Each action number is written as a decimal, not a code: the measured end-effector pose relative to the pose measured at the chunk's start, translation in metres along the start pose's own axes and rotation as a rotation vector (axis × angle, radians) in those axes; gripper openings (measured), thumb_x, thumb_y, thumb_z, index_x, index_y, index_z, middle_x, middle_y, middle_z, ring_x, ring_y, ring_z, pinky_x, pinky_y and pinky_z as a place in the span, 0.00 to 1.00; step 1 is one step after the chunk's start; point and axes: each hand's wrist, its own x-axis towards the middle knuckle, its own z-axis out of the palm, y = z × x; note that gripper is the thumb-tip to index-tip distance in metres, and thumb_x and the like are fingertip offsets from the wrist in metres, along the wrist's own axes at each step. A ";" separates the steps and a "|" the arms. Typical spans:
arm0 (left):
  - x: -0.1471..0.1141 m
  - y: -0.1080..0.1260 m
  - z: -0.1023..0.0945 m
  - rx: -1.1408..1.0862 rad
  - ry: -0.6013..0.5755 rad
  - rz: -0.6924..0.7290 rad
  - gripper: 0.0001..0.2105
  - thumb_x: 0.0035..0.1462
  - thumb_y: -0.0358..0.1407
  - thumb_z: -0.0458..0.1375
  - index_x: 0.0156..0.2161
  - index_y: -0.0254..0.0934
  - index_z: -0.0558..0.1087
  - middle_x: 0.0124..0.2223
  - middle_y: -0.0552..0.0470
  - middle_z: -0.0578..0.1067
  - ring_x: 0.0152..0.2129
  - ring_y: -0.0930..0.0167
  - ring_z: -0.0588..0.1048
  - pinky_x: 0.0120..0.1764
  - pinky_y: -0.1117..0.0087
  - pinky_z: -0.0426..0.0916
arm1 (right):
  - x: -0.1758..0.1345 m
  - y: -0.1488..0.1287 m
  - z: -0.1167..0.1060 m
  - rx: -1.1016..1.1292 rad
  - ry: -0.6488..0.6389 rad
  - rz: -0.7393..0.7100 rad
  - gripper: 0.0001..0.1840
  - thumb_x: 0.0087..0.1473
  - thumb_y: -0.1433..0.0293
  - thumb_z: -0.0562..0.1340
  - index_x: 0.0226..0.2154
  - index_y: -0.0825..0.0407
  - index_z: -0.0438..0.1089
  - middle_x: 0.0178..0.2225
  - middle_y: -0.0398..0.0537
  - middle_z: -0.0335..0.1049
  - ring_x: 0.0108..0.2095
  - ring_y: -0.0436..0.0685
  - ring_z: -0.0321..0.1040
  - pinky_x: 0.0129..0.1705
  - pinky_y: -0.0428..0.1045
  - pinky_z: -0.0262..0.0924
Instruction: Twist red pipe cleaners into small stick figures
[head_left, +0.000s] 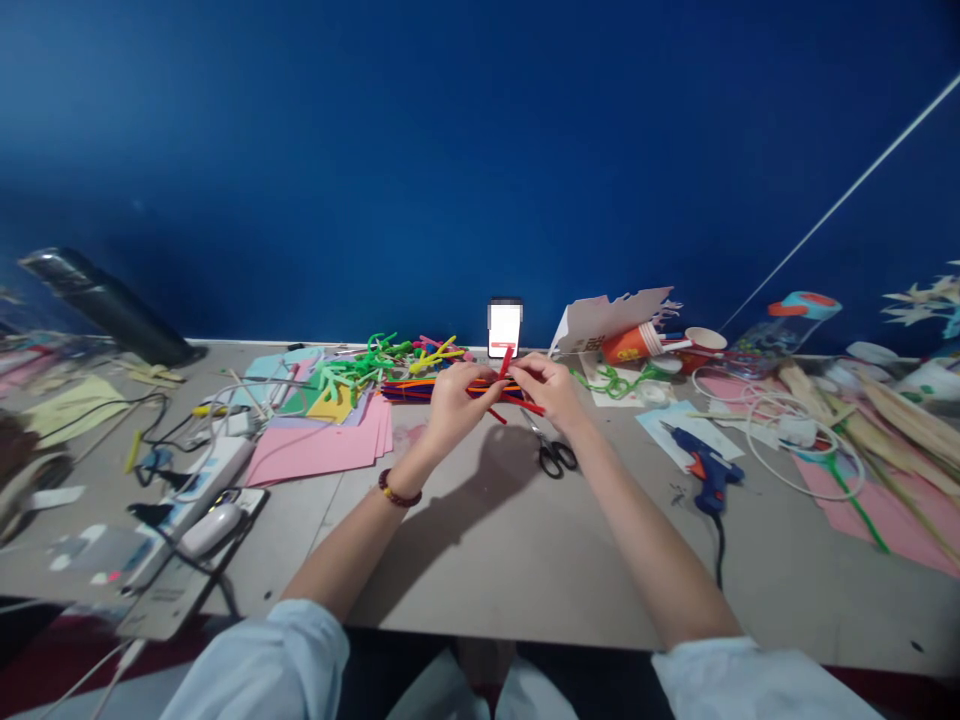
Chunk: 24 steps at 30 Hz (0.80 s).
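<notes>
Both hands are raised over the middle of the table, pinching red pipe cleaners [507,362] that cross between them. My left hand [459,400], with a beaded bracelet on its wrist, has its fingers closed on the red strands. From the other side, my right hand [551,388] grips them between thumb and fingertips. Behind the hands lies a bundle of coloured pipe cleaners [409,389], partly covered by the left hand. Black-handled scissors [556,457] rest below the right hand. A phone [505,328] with a lit screen leans against the blue wall just beyond.
Pink paper sheets [319,447] and green pipe-cleaner shapes [360,368] lie to the left, near a power strip [195,500]. On the right are a blue glue gun [705,468], an orange paper cup [630,345] and a coiled white cable [802,440]. A dark bottle [112,305] leans at the far left.
</notes>
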 end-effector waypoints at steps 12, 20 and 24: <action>-0.003 -0.003 0.006 -0.070 -0.024 -0.072 0.10 0.55 0.40 0.57 0.28 0.37 0.75 0.30 0.50 0.77 0.32 0.68 0.72 0.42 0.63 0.61 | 0.000 0.001 0.000 0.035 -0.079 -0.035 0.09 0.49 0.63 0.62 0.29 0.52 0.72 0.31 0.45 0.67 0.34 0.53 0.66 0.38 0.49 0.62; -0.004 0.006 0.004 -0.888 -0.460 -0.469 0.17 0.45 0.47 0.65 0.26 0.32 0.74 0.24 0.51 0.73 0.20 0.77 0.68 0.26 0.74 0.62 | 0.003 0.005 -0.017 0.233 -0.349 0.047 0.12 0.49 0.58 0.65 0.27 0.50 0.71 0.31 0.44 0.68 0.34 0.53 0.66 0.38 0.49 0.63; -0.008 0.001 0.009 -1.032 -0.522 -0.553 0.16 0.42 0.46 0.67 0.25 0.32 0.74 0.25 0.51 0.73 0.21 0.77 0.68 0.27 0.74 0.63 | 0.001 0.017 -0.014 0.395 -0.476 0.154 0.14 0.48 0.57 0.65 0.27 0.51 0.71 0.26 0.43 0.68 0.28 0.50 0.65 0.35 0.47 0.63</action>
